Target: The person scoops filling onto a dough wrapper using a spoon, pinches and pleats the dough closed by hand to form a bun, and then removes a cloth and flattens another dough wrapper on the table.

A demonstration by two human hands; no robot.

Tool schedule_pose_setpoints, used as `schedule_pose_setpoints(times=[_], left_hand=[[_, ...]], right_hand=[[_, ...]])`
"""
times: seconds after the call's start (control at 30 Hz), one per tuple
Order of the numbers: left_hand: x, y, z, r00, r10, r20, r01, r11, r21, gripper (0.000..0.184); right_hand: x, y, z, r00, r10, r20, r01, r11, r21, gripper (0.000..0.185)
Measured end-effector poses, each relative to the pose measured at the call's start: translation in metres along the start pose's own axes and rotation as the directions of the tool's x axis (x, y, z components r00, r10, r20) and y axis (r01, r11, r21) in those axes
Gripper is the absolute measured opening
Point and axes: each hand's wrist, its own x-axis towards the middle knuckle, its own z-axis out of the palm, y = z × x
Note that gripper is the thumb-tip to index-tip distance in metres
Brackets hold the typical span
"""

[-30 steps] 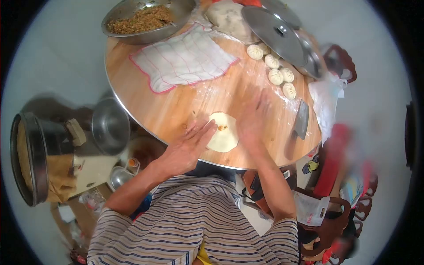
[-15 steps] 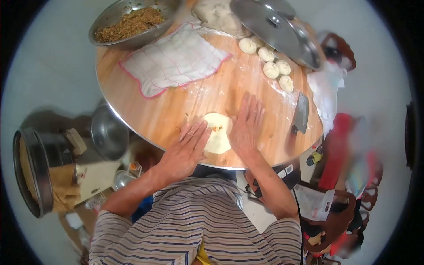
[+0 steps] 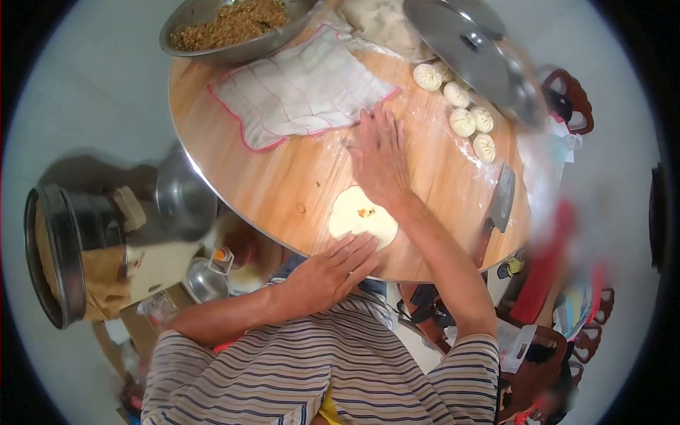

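Note:
A flat, pale dough round (image 3: 363, 212) with a small bit of orange filling near its middle lies by the table's front edge. My left hand (image 3: 329, 273) rests with its fingertips on the lower edge of the dough, fingers extended. Beyond the dough, my right hand (image 3: 381, 156) is spread on the wooden table (image 3: 248, 191), fingertips near the pink hem of the white cloth (image 3: 297, 92). Neither hand grips anything. Several pleated buns (image 3: 462, 122) sit at the right on floury wood.
A steel bowl of filling (image 3: 234, 27) stands at the back left. Metal lids (image 3: 460, 49) and a covered pale mass (image 3: 386, 28) are at the back right. A cleaver (image 3: 502, 198) lies near the right edge. Dark round pans (image 3: 60, 255) stand off the table at left.
My right hand has moved from beside the dough to farther back, near the cloth. My left hand has shifted from the dough's left side to its lower edge.

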Motion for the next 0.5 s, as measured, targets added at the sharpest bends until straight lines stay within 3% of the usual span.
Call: schedule_pose_setpoints(times=[0.17, 0.23, 0.27, 0.33, 0.43, 0.5], left_hand=[[0.004, -0.004, 0.003, 0.997, 0.009, -0.076, -0.016, 0.996, -0.085, 0.064], [0.001, 0.001, 0.005, 0.998, 0.01, -0.057, -0.013, 0.998, -0.057, 0.062], [0.004, -0.001, 0.005, 0.998, 0.036, -0.058, -0.037, 0.999, -0.01, 0.06], [0.005, -0.001, 0.007, 0.996, 0.038, -0.077, -0.04, 0.999, -0.023, 0.058], [0.003, 0.003, 0.006, 0.997, 0.023, -0.071, -0.025, 0.999, -0.03, 0.057], [0.004, 0.0, 0.006, 0.999, 0.038, -0.037, -0.038, 0.999, 0.007, 0.061]], right_hand=[[0.017, -0.018, -0.015, 1.0, -0.015, -0.018, 0.016, 0.999, 0.041, 0.072], [0.024, -0.05, -0.031, 0.961, -0.269, 0.069, 0.266, 0.963, 0.054, 0.074], [0.023, -0.055, -0.019, 0.962, -0.264, 0.063, 0.261, 0.964, 0.05, 0.074], [0.021, -0.06, 0.005, 0.864, -0.489, 0.12, 0.469, 0.868, 0.165, 0.074], [0.028, -0.06, 0.006, 0.882, -0.463, 0.081, 0.447, 0.88, 0.161, 0.077], [0.029, -0.057, -0.002, 0.901, -0.41, 0.141, 0.386, 0.907, 0.168, 0.081]])
